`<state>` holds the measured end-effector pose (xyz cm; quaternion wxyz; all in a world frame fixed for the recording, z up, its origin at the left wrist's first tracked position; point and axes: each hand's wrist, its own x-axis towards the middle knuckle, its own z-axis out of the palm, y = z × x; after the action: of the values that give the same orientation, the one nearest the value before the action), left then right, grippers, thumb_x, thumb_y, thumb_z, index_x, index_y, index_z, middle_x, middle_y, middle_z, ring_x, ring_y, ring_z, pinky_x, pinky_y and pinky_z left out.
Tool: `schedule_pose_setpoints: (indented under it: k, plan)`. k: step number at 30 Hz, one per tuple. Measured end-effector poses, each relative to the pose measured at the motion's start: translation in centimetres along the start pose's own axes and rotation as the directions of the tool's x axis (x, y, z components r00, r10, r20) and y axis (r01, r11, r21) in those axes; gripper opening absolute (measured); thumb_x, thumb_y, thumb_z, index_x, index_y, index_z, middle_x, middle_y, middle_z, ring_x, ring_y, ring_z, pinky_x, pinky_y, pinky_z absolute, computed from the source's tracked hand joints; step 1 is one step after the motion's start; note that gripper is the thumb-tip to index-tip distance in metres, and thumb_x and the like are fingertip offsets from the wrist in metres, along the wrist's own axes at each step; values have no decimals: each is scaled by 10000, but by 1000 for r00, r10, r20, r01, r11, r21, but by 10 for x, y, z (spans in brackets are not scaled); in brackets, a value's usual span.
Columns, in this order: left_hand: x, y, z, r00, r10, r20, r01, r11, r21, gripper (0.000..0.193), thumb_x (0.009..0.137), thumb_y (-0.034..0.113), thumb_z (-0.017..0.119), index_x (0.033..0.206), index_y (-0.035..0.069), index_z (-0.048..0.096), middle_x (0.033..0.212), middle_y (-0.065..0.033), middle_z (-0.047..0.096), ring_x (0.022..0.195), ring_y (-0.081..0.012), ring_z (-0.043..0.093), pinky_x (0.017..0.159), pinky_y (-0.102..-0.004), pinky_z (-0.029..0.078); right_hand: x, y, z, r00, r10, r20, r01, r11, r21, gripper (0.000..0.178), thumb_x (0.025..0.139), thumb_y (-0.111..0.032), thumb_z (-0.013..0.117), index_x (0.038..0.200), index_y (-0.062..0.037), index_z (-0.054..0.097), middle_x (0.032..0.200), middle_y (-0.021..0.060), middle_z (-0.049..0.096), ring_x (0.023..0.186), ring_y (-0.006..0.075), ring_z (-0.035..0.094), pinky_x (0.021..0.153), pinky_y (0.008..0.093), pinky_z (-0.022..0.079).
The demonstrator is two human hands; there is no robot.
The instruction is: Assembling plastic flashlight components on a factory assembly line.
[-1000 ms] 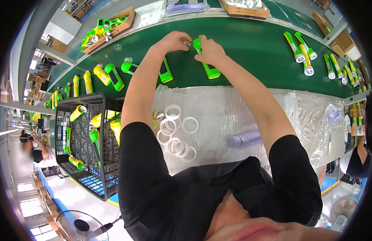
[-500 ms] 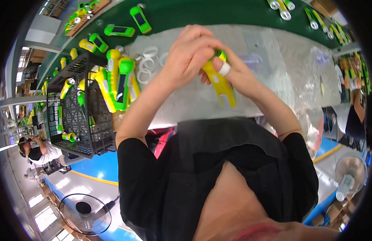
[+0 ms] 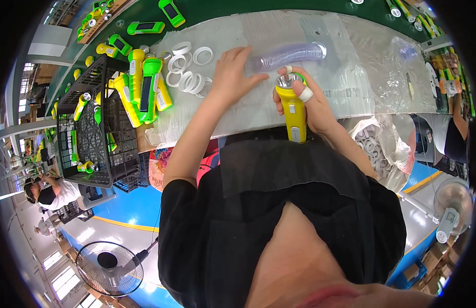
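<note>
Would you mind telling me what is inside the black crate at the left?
The black crate holds a few yellow and green flashlights; more lie across its top, covering part of the inside.

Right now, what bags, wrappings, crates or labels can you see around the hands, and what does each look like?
Clear plastic sheet: covers the bench under both hands, crinkled.
Clear bag: hangs off the bench edge by the right hand, holds white rings.
Black crate: left of the left hand, open mesh, yellow and green flashlights inside.
Labels: none legible.
</note>
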<state>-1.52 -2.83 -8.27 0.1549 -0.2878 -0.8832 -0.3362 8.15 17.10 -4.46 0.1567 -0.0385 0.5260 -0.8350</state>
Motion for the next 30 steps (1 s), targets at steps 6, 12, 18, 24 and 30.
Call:
schedule_pose_setpoints:
  k: [6,12,18,24,30]
  plan:
    - [-4,-26,2,993,-37,109,47,995,-84,538,746,247,798,1226,69,632,1152,-126,616,1098,-313,551,919,-403,458,1,0,-1,1000,-12,-28,11,999,-34,469,1002,-404,507,1312,-55,448,909,124,601,761,167,580,702,309,491]
    - [-2,14,-25,988,-85,129,134,883,-449,476,832,208,734,1274,81,613,1147,-100,582,1065,-225,534,860,-325,460,7,-4,3,999,18,-47,-21,997,-78,472,987,-393,536,1301,-47,467,894,115,602,745,164,581,682,305,491]
    - [-10,50,-34,971,226,76,-171,883,-438,416,1005,246,416,1312,12,570,1250,-163,519,1136,-280,505,969,-361,425,14,-6,13,998,-15,55,20,996,-92,431,973,-358,589,1248,-41,490,900,91,614,734,150,600,664,287,501]
    - [-19,60,-25,984,158,-77,-175,843,-509,354,947,187,448,1190,18,641,1157,-149,568,1061,-307,503,940,-400,407,15,-1,15,990,32,136,-18,995,-99,439,989,-353,562,1289,-53,450,948,92,590,748,162,600,677,291,499]
    - [-2,58,-23,967,171,-191,-244,842,-481,320,931,169,442,1140,31,641,1220,-154,545,1114,-325,496,956,-421,393,26,-4,19,992,-24,124,23,1000,10,435,1009,-345,518,1339,-81,413,1003,86,568,772,177,601,697,307,495]
